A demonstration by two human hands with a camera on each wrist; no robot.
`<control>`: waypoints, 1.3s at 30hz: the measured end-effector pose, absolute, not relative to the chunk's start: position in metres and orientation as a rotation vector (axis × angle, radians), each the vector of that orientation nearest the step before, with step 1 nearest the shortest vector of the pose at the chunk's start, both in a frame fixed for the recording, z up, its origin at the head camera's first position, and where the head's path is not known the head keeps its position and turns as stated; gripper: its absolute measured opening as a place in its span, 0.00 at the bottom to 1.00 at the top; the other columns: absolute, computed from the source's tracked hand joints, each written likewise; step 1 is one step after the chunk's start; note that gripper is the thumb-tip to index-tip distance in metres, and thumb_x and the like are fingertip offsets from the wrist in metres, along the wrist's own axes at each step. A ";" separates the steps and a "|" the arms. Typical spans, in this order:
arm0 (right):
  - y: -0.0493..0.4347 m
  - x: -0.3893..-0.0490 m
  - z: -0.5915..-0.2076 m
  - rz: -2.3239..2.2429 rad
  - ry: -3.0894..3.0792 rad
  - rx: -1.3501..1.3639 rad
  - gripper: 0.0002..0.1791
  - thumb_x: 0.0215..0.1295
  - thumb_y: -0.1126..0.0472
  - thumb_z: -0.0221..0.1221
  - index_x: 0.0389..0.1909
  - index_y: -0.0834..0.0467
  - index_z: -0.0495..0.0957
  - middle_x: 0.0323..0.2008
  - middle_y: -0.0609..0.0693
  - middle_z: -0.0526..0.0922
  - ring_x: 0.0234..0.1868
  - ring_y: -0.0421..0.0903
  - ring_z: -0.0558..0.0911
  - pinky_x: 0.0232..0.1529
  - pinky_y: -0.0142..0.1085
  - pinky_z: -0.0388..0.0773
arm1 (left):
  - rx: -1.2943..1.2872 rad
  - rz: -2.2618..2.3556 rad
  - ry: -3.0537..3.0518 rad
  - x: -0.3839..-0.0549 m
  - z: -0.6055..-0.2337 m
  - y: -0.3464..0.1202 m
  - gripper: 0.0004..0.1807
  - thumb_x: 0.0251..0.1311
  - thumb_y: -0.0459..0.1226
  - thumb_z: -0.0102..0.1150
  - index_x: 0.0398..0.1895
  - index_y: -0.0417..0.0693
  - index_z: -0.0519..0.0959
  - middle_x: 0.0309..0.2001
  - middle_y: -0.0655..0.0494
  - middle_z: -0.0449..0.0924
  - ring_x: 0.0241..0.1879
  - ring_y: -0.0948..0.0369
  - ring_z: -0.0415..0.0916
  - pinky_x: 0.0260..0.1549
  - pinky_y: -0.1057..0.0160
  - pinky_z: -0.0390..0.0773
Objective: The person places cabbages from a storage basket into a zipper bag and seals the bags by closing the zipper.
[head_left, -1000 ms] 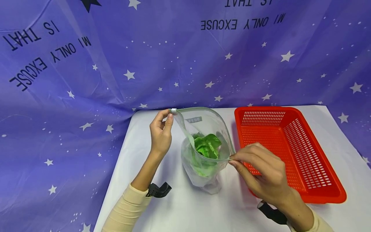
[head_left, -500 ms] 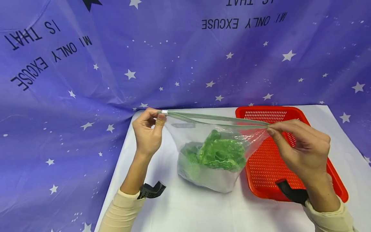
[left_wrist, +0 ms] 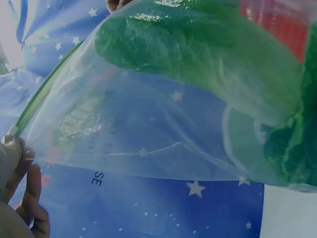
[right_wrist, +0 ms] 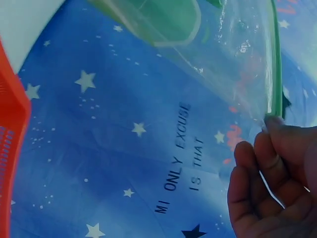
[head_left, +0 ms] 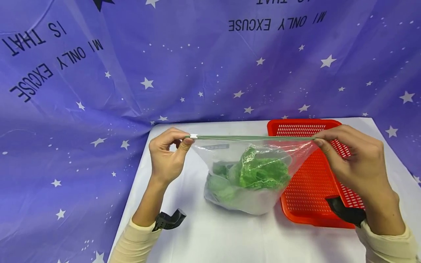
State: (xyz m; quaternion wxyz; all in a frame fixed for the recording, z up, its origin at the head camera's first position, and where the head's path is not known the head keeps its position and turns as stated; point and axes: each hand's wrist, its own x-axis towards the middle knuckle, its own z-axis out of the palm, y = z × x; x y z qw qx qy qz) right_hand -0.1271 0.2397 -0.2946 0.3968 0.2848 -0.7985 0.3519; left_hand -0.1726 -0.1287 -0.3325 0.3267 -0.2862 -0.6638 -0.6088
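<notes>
A clear zipper bag [head_left: 253,199] hangs stretched between both hands, its green zip strip [head_left: 253,138] pulled into a straight line. Inside lie green leafy vegetables [head_left: 263,170], bunched toward the bottom. My left hand [head_left: 167,155] pinches the left end of the strip between thumb and fingers, right at the white slider [head_left: 193,136]. The opposite corner is pinched by my right hand [head_left: 358,164]. In the right wrist view, thumb and forefinger meet on the end of the green strip [right_wrist: 275,64]. The left wrist view shows the leaves [left_wrist: 173,49] through the plastic.
A red perforated basket [head_left: 309,197] stands on the white table [head_left: 184,241], partly behind the bag and right hand. A purple star-printed cloth [head_left: 210,73] hangs along the table's back and left side. Each wrist wears a black camera mount [head_left: 171,219].
The bag's mouth, wide and round a second ago, is drawn into a flat line. My right hand moved right and up; the left moved a little left. Both kept their pinch.
</notes>
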 end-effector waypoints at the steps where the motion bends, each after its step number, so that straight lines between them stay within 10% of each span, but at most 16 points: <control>1: 0.240 -0.127 -0.294 0.897 -2.020 0.712 0.22 0.68 0.52 0.61 0.29 0.71 0.83 0.26 0.61 0.82 0.38 0.29 0.77 0.46 0.23 0.70 | -0.742 -1.595 -1.742 -0.172 -0.333 -0.128 0.11 0.58 0.35 0.68 0.26 0.33 0.83 0.26 0.48 0.82 0.25 0.62 0.73 0.24 0.67 0.69; 11: 0.239 -0.131 -0.299 0.839 -2.100 0.711 0.15 0.64 0.57 0.62 0.33 0.68 0.84 0.28 0.57 0.82 0.38 0.40 0.76 0.46 0.24 0.66 | -0.736 -1.631 -1.803 -0.168 -0.341 -0.121 0.02 0.59 0.22 0.61 0.33 0.30 0.83 0.29 0.47 0.82 0.28 0.60 0.79 0.25 0.67 0.75; 19: 0.200 -0.126 -0.287 0.705 -2.117 0.788 0.26 0.70 0.45 0.53 0.36 0.65 0.84 0.37 0.63 0.78 0.41 0.65 0.71 0.46 0.47 0.61 | -0.719 -1.596 -1.799 -0.162 -0.342 -0.113 0.03 0.58 0.25 0.64 0.34 0.36 0.86 0.29 0.51 0.83 0.27 0.57 0.78 0.23 0.67 0.72; 29: 0.136 -0.140 -0.285 0.813 -2.059 1.092 0.08 0.61 0.60 0.62 0.38 0.59 0.84 0.40 0.55 0.80 0.46 0.57 0.75 0.51 0.50 0.65 | -0.706 -1.590 -1.778 -0.160 -0.348 -0.104 0.01 0.57 0.29 0.68 0.32 0.40 0.86 0.29 0.54 0.83 0.28 0.57 0.77 0.23 0.66 0.69; 39: 0.095 -0.161 -0.297 1.016 -2.041 1.170 0.11 0.52 0.62 0.72 0.37 0.59 0.86 0.36 0.49 0.84 0.46 0.50 0.78 0.50 0.47 0.68 | -0.772 -1.619 -1.771 -0.157 -0.352 -0.099 0.04 0.60 0.34 0.67 0.31 0.41 0.85 0.28 0.54 0.81 0.28 0.57 0.76 0.23 0.65 0.69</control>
